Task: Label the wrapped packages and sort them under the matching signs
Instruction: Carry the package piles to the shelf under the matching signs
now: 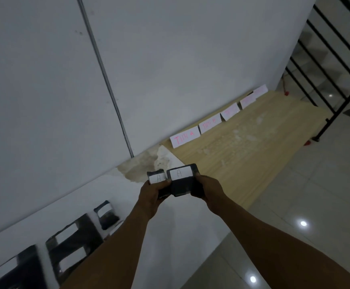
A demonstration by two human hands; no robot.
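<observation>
I hold two black wrapped packages side by side in front of me, each with a white label marked "A". My left hand (152,193) grips the smaller package (157,177). My right hand (206,189) grips the larger package (182,180). Beyond them a wooden board (253,147) lies on the floor along the wall. Several white signs with pink writing lean against the wall behind it; the nearest sign (184,137) reads "TIM A", with a second sign (210,123) beside it.
More black wrapped packages with white labels lie at lower left: one small (106,214), a stacked pair (71,243) and one at the corner (13,270). A black stair railing (335,65) stands at the right. The tiled floor (305,205) is glossy.
</observation>
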